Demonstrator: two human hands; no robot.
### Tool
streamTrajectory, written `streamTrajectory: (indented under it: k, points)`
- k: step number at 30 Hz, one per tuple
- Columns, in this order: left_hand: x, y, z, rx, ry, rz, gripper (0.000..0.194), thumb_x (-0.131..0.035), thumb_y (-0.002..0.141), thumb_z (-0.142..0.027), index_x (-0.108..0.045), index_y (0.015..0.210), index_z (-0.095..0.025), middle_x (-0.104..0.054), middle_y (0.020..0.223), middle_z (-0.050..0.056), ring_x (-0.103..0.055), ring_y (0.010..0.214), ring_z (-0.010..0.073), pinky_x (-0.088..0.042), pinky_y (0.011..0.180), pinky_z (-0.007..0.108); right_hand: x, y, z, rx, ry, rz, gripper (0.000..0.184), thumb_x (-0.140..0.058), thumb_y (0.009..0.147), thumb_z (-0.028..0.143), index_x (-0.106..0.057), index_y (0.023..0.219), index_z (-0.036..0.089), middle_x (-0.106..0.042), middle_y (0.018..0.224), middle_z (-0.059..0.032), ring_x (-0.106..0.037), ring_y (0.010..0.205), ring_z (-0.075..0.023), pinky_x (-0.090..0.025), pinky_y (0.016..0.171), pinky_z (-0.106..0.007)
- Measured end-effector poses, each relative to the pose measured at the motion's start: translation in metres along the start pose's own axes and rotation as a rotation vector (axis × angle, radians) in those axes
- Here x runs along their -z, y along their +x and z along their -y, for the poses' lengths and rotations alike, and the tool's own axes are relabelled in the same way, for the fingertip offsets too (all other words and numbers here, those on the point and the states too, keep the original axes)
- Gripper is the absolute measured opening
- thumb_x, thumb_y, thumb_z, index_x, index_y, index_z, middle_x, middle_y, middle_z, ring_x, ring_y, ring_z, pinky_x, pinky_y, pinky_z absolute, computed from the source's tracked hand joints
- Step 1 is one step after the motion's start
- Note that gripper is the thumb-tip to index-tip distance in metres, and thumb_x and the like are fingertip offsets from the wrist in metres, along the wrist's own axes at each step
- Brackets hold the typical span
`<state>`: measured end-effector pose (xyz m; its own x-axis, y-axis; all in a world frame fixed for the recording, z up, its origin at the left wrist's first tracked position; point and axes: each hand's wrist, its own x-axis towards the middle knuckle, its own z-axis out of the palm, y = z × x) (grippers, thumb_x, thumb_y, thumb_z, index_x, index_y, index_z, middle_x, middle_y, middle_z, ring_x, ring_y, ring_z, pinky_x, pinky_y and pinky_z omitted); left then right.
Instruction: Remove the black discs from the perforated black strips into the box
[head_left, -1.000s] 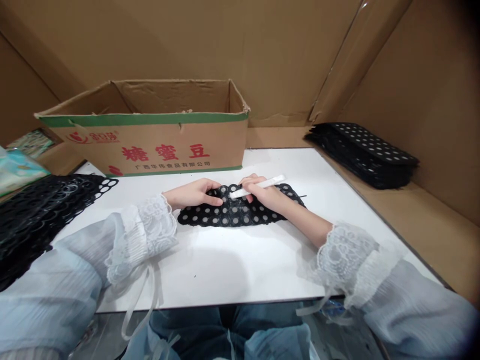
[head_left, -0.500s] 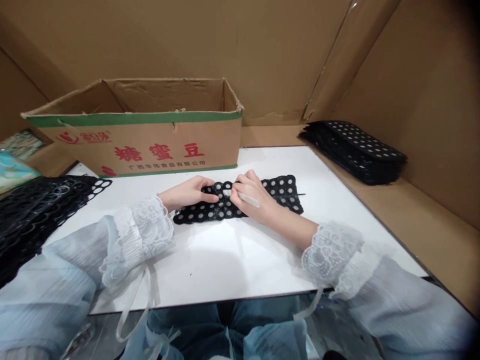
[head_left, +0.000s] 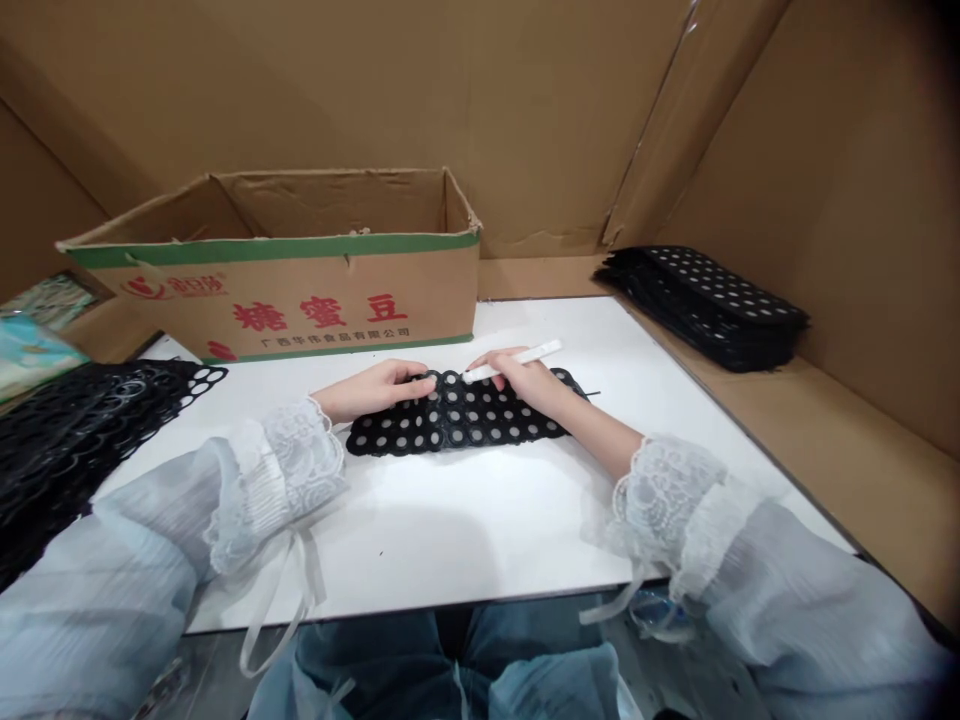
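Note:
In the head view a black strip with rows of pale round dots [head_left: 465, 432] lies across the white board. My left hand [head_left: 386, 388] is closed on its far edge, left of the middle, with the thumb on top and the fingertips partly hidden. A slim white pen-like tool [head_left: 536, 353] is gripped by my right hand [head_left: 525, 380]. The tool's left end is at the strip's far edge, just right of my left thumb, and its other end points up and right. Whether the tip touches the strip I cannot tell.
An open cardboard box [head_left: 300, 290] stands behind my hands. Black ring-patterned sheets [head_left: 82, 430] are piled at the left, near a plastic packet [head_left: 34, 350]. A stack of black dotted pieces [head_left: 705, 305] rests at the right, by cardboard walls [head_left: 825, 200].
My right hand has moved up to the strip's far edge, uncovering more of its middle. The white tool has swung from pointing down-right to pointing up-right. My left hand keeps its hold.

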<state>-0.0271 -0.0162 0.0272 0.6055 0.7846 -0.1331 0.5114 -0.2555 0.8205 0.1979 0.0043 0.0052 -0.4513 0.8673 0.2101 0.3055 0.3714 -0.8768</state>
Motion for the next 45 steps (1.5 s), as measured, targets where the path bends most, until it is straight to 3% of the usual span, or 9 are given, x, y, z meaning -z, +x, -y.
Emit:
streamTrajectory:
  k: [6,11,18,23,28,35,45]
  points:
    - [-0.007,0.004,0.004,-0.053,0.116,-0.14,0.036,-0.039,0.082,-0.047,-0.054,0.073,-0.015,-0.053,0.072,-0.001,-0.046,0.068,0.0127,-0.036,0.067,0.024,-0.003,-0.002,0.002,-0.009,-0.042,-0.008,0.028,-0.033,0.077,0.021,-0.054,0.057,0.019,-0.053,0.06,0.0004,-0.052,0.073,-0.0146,-0.036,0.074,-0.027]
    - [-0.008,0.005,0.005,-0.07,0.213,-0.142,0.036,-0.036,0.084,-0.044,-0.054,0.075,-0.015,-0.055,0.074,0.0,-0.048,0.071,0.0136,-0.036,0.068,0.024,-0.01,-0.004,0.005,0.043,-0.196,0.0,0.032,-0.032,0.078,0.021,-0.043,0.048,0.019,-0.053,0.063,-0.0012,-0.047,0.082,-0.0168,-0.033,0.078,-0.029]
    - [-0.013,0.007,0.012,-0.165,0.387,-0.237,0.03,-0.034,0.086,-0.037,-0.046,0.068,-0.016,-0.046,0.063,-0.003,-0.043,0.062,0.0111,-0.033,0.063,0.024,-0.016,-0.007,0.016,0.087,-0.421,0.041,0.028,-0.031,0.079,0.017,-0.032,0.051,0.02,-0.047,0.058,-0.0018,-0.041,0.078,-0.0181,-0.031,0.074,-0.03]
    - [-0.004,0.005,0.011,-0.14,0.145,-0.103,0.03,-0.034,0.086,-0.039,-0.047,0.072,-0.016,-0.047,0.071,-0.002,-0.045,0.07,0.012,-0.036,0.069,0.023,-0.005,-0.002,0.006,-0.053,-0.192,0.048,0.031,-0.03,0.079,0.024,-0.04,0.049,0.018,-0.045,0.056,-0.0001,-0.045,0.067,-0.0144,-0.033,0.068,-0.027]
    - [0.006,0.004,0.009,-0.082,-0.012,0.061,0.026,-0.041,0.084,-0.038,-0.053,0.086,-0.016,-0.055,0.088,0.0,-0.049,0.081,0.0143,-0.037,0.076,0.024,-0.002,0.001,0.0,-0.076,-0.056,0.01,0.032,-0.031,0.076,0.025,-0.041,0.047,0.018,-0.047,0.058,-0.0002,-0.046,0.065,-0.0134,-0.033,0.065,-0.026]
    - [0.002,0.007,0.012,-0.057,-0.127,-0.044,0.019,-0.05,0.079,-0.033,-0.053,0.084,-0.015,-0.054,0.081,0.0,-0.048,0.074,0.012,-0.037,0.069,0.024,-0.004,-0.002,0.002,-0.011,-0.144,0.002,0.033,-0.031,0.076,0.022,-0.042,0.045,0.018,-0.049,0.058,-0.0014,-0.047,0.071,-0.0155,-0.034,0.069,-0.026]
    - [0.009,0.005,0.018,-0.036,-0.492,0.061,0.014,-0.058,0.075,-0.027,-0.052,0.081,-0.015,-0.054,0.084,0.001,-0.051,0.075,0.012,-0.039,0.069,0.023,-0.01,0.0,0.002,0.017,-0.137,-0.04,0.033,-0.031,0.077,0.021,-0.042,0.045,0.018,-0.053,0.062,-0.0014,-0.047,0.083,-0.0162,-0.032,0.079,-0.027]
